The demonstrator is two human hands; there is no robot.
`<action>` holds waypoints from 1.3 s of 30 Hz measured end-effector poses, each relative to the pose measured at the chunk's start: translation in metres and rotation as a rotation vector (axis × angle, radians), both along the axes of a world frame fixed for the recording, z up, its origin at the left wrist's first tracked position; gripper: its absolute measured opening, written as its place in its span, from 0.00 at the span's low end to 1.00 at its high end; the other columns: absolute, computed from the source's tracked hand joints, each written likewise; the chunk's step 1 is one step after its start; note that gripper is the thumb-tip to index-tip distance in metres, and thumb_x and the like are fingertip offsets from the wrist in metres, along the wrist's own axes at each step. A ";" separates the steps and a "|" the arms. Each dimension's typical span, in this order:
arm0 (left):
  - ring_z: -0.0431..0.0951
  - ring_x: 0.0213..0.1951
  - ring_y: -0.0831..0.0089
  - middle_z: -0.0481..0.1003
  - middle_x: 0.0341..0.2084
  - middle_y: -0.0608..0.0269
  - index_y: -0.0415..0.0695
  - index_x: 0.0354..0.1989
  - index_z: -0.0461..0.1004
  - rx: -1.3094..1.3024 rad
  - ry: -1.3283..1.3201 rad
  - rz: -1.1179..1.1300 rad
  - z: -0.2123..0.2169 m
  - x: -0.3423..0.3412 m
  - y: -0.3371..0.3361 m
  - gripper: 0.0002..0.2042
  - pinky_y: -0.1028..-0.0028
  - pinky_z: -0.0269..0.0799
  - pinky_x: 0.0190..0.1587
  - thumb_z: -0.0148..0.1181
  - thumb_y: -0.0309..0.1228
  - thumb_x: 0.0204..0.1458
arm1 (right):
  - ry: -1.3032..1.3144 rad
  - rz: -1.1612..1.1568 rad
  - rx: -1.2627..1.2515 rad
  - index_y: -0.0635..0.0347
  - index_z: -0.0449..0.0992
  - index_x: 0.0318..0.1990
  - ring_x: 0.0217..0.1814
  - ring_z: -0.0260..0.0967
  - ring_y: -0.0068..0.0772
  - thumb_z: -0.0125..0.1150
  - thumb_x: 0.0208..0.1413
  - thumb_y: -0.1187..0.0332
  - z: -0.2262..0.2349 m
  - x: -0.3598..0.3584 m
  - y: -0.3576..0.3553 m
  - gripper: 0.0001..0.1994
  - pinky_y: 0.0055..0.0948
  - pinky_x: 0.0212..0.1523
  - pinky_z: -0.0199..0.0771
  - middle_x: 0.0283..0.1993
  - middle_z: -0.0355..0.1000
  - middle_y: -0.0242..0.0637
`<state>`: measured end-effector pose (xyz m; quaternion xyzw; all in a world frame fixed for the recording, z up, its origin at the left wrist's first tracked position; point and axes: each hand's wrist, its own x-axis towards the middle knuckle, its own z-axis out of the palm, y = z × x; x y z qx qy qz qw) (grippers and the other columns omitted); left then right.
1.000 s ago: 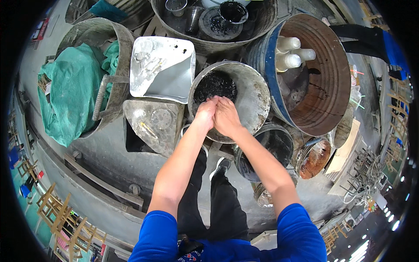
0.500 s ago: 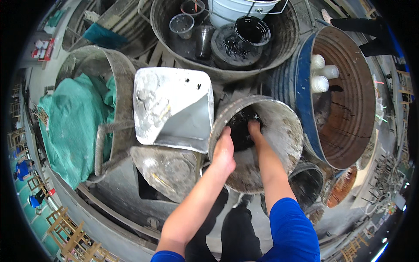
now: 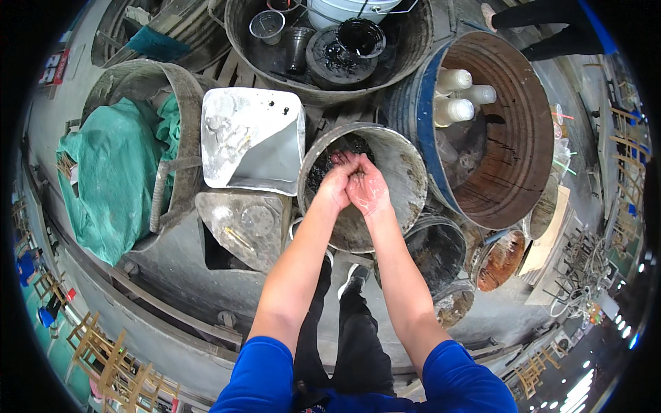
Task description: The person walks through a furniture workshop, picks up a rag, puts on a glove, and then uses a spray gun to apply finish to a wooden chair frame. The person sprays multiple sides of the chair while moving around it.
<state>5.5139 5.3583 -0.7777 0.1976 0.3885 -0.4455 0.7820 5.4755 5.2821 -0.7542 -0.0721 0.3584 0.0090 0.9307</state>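
A worn grey bucket [image 3: 406, 162] with dark water [image 3: 322, 165] in it stands in front of me. Over its mouth my left hand [image 3: 337, 184] and my right hand [image 3: 369, 191] are pressed against each other, fingers curled in and overlapping. The palm of the right one is turned up and glistens wet. Whether anything lies between the fingers is hidden. Just left of the bucket is a white square tub [image 3: 279, 155], tilted, with greyish liquid and dark specks on its smeared wall.
A blue-rimmed rusty drum [image 3: 520, 138] at right holds several white-capped bottles [image 3: 454, 110]. Behind is a wide basin [image 3: 237, 38] with clear cups, a black bowl [image 3: 361, 38] and a white pail [image 3: 344, 10]. A bin [image 3: 189, 124] with green cloth [image 3: 113, 179] stands left. Another person's legs [image 3: 537, 24] show far right.
Both hands have come up out of the dark water and met above it. My view has shifted, so the containers sit higher and further left in the picture.
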 end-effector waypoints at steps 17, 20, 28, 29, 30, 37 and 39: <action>0.74 0.42 0.59 0.75 0.47 0.55 0.49 0.60 0.63 0.062 -0.130 -0.157 0.050 -0.032 -0.003 0.27 0.56 0.71 0.45 0.55 0.52 0.58 | 0.070 0.607 -1.157 0.65 0.58 0.67 0.74 0.49 0.46 0.36 0.69 0.56 0.028 -0.021 0.007 0.26 0.36 0.71 0.48 0.72 0.52 0.51; 0.75 0.33 0.63 0.75 0.32 0.57 0.45 0.42 0.70 0.140 -0.303 -0.317 0.041 -0.023 0.006 0.13 0.62 0.74 0.38 0.59 0.40 0.57 | -0.197 0.808 -1.680 0.70 0.59 0.65 0.72 0.52 0.52 0.42 0.66 0.63 0.024 -0.030 0.007 0.24 0.38 0.71 0.49 0.70 0.54 0.54; 0.77 0.36 0.60 0.77 0.32 0.54 0.39 0.40 0.70 0.286 0.084 -0.228 0.014 0.007 0.016 0.20 0.59 0.77 0.41 0.47 0.47 0.64 | -0.231 1.379 -1.780 0.64 0.64 0.61 0.58 0.67 0.55 0.50 0.58 0.65 0.025 -0.020 -0.002 0.24 0.44 0.58 0.69 0.60 0.66 0.54; 0.71 0.56 0.55 0.70 0.56 0.49 0.43 0.57 0.65 0.374 0.055 -0.176 0.015 0.010 0.015 0.29 0.50 0.67 0.57 0.39 0.56 0.63 | -0.249 1.262 -1.862 0.62 0.67 0.60 0.55 0.69 0.55 0.51 0.58 0.64 0.013 -0.015 -0.005 0.23 0.45 0.56 0.70 0.58 0.67 0.53; 0.63 0.61 0.54 0.62 0.62 0.51 0.47 0.62 0.60 0.417 0.043 -0.224 0.018 0.012 0.015 0.29 0.47 0.59 0.61 0.39 0.57 0.62 | -0.291 1.134 -1.950 0.61 0.70 0.58 0.53 0.71 0.55 0.52 0.57 0.63 -0.004 -0.011 -0.008 0.22 0.45 0.54 0.72 0.57 0.68 0.53; 0.36 0.74 0.62 0.43 0.74 0.62 0.53 0.73 0.43 0.504 -0.035 -0.304 0.044 0.011 0.025 0.36 0.50 0.25 0.70 0.41 0.56 0.60 | 0.537 0.856 -1.376 0.66 0.76 0.52 0.53 0.71 0.39 0.51 0.63 0.61 -0.216 -0.007 -0.057 0.18 0.32 0.58 0.67 0.51 0.76 0.45; 0.45 0.72 0.65 0.48 0.72 0.58 0.44 0.71 0.50 0.628 -0.069 -0.308 0.042 0.007 0.028 0.34 0.59 0.37 0.71 0.45 0.51 0.61 | 0.691 0.839 -1.332 0.65 0.76 0.52 0.53 0.72 0.41 0.50 0.63 0.62 -0.249 -0.012 -0.049 0.18 0.34 0.57 0.68 0.50 0.76 0.44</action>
